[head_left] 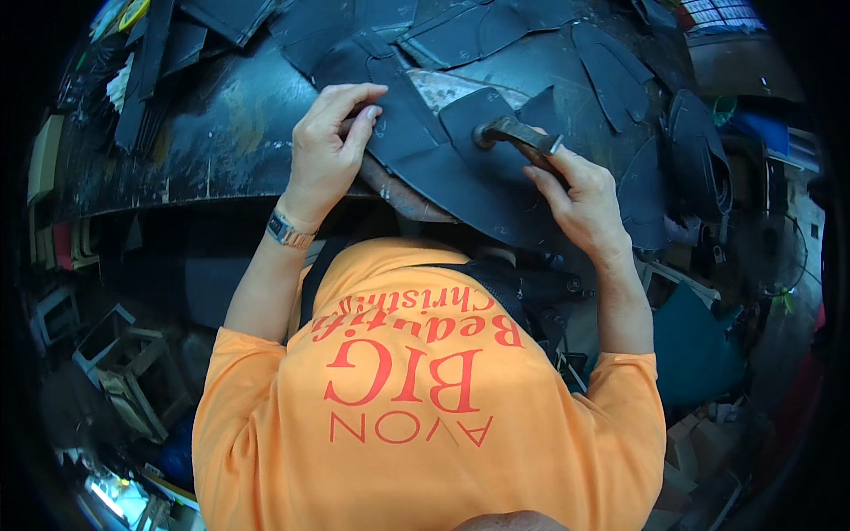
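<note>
My right hand (pixel 580 190) is wrapped round a shoemaker's hammer (pixel 509 131), a dark metal head with a round face at one end. The hammer's face is over a large black sheet piece (pixel 474 181), leather-like, that lies along the near edge of the table. My left hand (pixel 332 142), with a watch at its wrist, hovers over the left side of that piece. Its fingers are curled, the thumb and forefinger close together near the piece's folded strip. Whatever they pinch is too small to make out. A lighter worn slab (pixel 412 196) shows under the piece.
More black cut pieces (pixel 496 35) lie across the far part of the dark table (pixel 221 150). Others are stacked at the far left (pixel 146 97). A rolled black sheet (pixel 699 150) is at the right. Wooden stools (pixel 137 376) stand on the floor at the lower left.
</note>
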{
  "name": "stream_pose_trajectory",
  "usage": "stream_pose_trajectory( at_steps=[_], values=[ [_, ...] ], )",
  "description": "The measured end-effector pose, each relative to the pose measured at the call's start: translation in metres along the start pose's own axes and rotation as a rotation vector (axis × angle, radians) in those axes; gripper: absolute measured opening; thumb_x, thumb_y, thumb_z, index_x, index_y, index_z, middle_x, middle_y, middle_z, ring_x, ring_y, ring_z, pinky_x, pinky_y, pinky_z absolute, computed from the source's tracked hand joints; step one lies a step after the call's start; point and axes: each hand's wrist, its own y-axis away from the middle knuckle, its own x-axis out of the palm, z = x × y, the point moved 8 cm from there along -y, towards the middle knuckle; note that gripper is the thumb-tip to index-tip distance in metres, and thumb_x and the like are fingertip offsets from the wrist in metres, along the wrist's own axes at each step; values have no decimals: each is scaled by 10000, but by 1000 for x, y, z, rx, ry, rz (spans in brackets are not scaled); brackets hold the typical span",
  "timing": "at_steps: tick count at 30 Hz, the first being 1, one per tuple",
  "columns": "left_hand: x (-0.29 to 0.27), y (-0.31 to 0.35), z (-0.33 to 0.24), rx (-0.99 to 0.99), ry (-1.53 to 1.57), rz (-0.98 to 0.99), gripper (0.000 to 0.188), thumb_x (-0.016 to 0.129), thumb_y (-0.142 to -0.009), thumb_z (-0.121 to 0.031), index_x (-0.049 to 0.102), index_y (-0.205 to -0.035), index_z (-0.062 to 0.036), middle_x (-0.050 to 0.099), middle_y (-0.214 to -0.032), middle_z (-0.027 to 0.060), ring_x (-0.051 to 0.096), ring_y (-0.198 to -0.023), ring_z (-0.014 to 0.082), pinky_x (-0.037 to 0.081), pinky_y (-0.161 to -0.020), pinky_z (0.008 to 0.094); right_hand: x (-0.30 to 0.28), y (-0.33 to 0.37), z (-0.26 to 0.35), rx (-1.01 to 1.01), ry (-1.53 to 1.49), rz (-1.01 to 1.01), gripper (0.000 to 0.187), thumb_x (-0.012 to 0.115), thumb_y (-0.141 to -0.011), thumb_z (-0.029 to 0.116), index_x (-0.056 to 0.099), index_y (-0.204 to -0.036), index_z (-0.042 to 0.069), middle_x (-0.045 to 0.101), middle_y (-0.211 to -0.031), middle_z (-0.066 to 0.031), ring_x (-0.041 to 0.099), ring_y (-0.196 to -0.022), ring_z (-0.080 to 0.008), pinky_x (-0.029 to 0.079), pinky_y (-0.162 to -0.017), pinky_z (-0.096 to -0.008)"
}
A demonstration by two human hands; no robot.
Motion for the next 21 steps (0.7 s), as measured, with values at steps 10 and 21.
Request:
stream_pose_trajectory(
  at_steps=[10, 21],
  values=[
    [91, -25, -46, 201, -400, 369, 672, 764, -822, -314, 481, -1331, 22, 607, -1156, 198, 597, -1096, 339, 489, -935, 397, -30, 13, -103, 201, 263, -508, 352, 741, -832, 127, 685, -1178, 86, 700, -1030, -113, 677, -927, -280, 515, -808, -373],
    [55, 2, -101, 281, 348, 391, 250, 735, -889, -229, 632, -872, -2, 582, -726, 142, 575, -608, 303, 442, -559, 333, 7, -71, -57, 275, -1294, 17, 570, 509, -1030, 374, 361, -1464, 36, 681, -966, -171, 706, -812, -238, 600, -698, -347]
  ],
)
